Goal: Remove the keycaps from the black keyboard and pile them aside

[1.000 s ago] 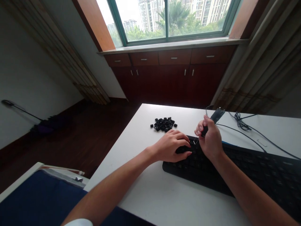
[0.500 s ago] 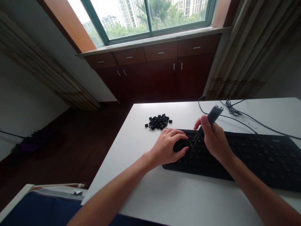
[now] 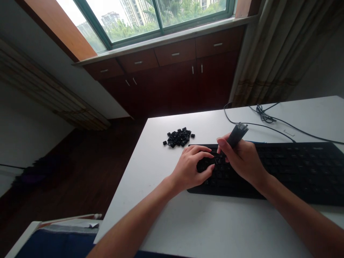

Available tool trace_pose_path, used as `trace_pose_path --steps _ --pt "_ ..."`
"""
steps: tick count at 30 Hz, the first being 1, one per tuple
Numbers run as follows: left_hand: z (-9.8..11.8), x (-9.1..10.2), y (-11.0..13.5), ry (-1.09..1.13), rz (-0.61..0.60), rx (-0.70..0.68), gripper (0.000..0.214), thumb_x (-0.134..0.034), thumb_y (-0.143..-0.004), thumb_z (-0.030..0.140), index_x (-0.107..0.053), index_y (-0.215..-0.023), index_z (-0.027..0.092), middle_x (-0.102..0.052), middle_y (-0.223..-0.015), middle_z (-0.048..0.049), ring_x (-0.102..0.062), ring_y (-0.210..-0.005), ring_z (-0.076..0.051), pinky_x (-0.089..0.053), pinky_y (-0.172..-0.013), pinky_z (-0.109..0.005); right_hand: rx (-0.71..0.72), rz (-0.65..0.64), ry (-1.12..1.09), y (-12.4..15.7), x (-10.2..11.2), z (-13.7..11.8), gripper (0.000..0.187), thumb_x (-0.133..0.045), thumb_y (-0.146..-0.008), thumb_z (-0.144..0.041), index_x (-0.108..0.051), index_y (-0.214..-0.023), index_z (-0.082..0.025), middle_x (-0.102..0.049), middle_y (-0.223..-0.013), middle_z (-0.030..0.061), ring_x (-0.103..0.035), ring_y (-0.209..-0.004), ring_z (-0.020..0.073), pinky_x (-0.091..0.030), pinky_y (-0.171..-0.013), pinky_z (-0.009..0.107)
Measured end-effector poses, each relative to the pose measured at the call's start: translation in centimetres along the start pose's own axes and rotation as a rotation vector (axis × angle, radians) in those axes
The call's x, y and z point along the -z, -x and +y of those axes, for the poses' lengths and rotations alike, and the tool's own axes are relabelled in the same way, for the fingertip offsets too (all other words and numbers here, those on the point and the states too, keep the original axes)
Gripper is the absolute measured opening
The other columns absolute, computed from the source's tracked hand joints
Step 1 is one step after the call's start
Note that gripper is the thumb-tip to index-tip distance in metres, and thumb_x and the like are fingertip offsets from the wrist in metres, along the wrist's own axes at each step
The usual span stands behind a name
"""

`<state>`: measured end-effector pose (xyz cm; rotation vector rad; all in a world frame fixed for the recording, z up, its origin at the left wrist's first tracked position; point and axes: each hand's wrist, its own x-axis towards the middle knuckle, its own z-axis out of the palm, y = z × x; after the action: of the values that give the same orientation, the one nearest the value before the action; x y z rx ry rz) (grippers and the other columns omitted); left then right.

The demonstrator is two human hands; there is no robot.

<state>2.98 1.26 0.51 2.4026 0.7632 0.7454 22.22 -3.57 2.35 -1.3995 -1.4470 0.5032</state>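
Two hands: left hand [image 3: 192,168] on black keyboard [image 3: 295,168], right hand [image 3: 243,159] gripping keycap puller [image 3: 238,134].

One camera rides on the person's head, tipped forward and down. It looks from close range past both forearms [image 3: 134,222] onto the white tabletop [image 3: 215,229] and black keyboard [image 3: 295,172], with the wooden cabinets [image 3: 172,86] and window [image 3: 129,18] farther off along the frame's top.
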Motion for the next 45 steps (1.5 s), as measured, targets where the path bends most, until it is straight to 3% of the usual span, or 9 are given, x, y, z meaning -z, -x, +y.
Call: trace_pose_path --steps 7,12,15,20,25,31,40,45 --pt "0.0 -0.1 0.0 0.002 -0.001 -0.002 0.019 -0.07 -0.086 0.027 -0.07 -0.105 0.025 -0.069 -0.122 -0.0052 -0.062 -0.117 -0.026 -0.042 -0.108 -0.046 -0.111 0.008 -0.049 0.4 -0.7 0.2 0.038 -0.062 -0.093 -0.056 -0.065 -0.081 -0.02 -0.063 -0.052 -0.001 -0.057 -0.036 0.0132 -0.045 -0.038 0.022" --pt "0.0 0.0 0.0 -0.001 -0.001 0.015 0.019 -0.07 -0.086 0.027 -0.069 -0.104 0.025 -0.069 -0.12 -0.0047 -0.062 -0.117 -0.026 -0.042 -0.108 -0.046 -0.287 0.015 -0.22 0.3 -1.0 0.3 0.041 -0.067 -0.088 -0.059 -0.066 -0.086 -0.018 -0.072 -0.066 0.0032 -0.069 -0.045 0.0178 -0.057 -0.039 0.024" --pt "0.2 -0.1 0.0 -0.003 0.001 0.021 0.019 -0.071 -0.085 0.027 -0.068 -0.104 0.025 -0.069 -0.12 -0.0038 -0.062 -0.117 -0.025 -0.041 -0.108 -0.045 -0.323 0.01 -0.239 0.2 -0.8 0.2 0.042 -0.069 -0.086 -0.059 -0.067 -0.085 -0.017 -0.072 -0.067 0.0035 -0.071 -0.047 0.0188 -0.059 -0.041 0.025" --pt "0.5 -0.5 -0.1 -0.019 0.032 0.054 0.017 -0.073 -0.084 0.029 -0.068 -0.1 0.025 -0.07 -0.118 -0.0035 -0.061 -0.116 -0.025 -0.041 -0.107 -0.045 -0.251 -0.041 -0.149 0.0 -0.2 0.2 0.04 -0.068 -0.089 -0.056 -0.065 -0.079 -0.018 -0.069 -0.061 0.0021 -0.069 -0.047 0.0175 -0.056 -0.044 0.024" --pt "0.6 -0.9 -0.1 -0.026 0.056 0.07 0.016 -0.075 -0.084 0.031 -0.068 -0.097 0.024 -0.07 -0.117 -0.0028 -0.061 -0.115 -0.024 -0.04 -0.107 -0.045 -0.197 -0.102 -0.217 -0.2 -0.2 0.6 0.038 -0.06 -0.095 -0.054 -0.064 -0.084 -0.018 -0.072 -0.071 0.0044 -0.072 -0.056 0.0185 -0.06 -0.054 0.027" --pt "0.7 -1.1 -0.2 -0.028 0.07 0.074 0.014 -0.075 -0.086 0.032 -0.067 -0.095 0.024 -0.071 -0.115 -0.0027 -0.061 -0.114 -0.024 -0.04 -0.107 -0.045 -0.187 -0.151 -0.245 -0.2 -0.2 1.0 0.036 -0.059 -0.095 -0.054 -0.063 -0.087 -0.019 -0.072 -0.074 0.0044 -0.071 -0.059 0.0193 -0.058 -0.055 0.029" --pt "0.8 -1.0 -0.3 -0.032 0.084 0.046 0.012 -0.073 -0.085 0.027 -0.065 -0.094 0.023 -0.071 -0.114 -0.0022 -0.061 -0.112 -0.023 -0.041 -0.106 -0.044 -0.067 -0.233 -0.072 -0.4 0.3 0.7 0.035 -0.057 -0.098 -0.052 -0.065 -0.092 -0.019 -0.071 -0.08 0.0051 -0.07 -0.074 0.0216 -0.054 -0.069 0.032" --pt "0.7 -1.1 -0.3 -0.037 0.087 0.037 0.011 -0.072 -0.086 0.026 -0.066 -0.095 0.023 -0.071 -0.113 -0.0027 -0.061 -0.112 -0.024 -0.042 -0.105 -0.045 -0.078 -0.284 -0.159 -0.5 0.5 1.0 0.031 -0.058 -0.098 -0.05 -0.063 -0.099 -0.019 -0.071 -0.085 0.0048 -0.07 -0.076 0.0212 -0.055 -0.068 0.031"
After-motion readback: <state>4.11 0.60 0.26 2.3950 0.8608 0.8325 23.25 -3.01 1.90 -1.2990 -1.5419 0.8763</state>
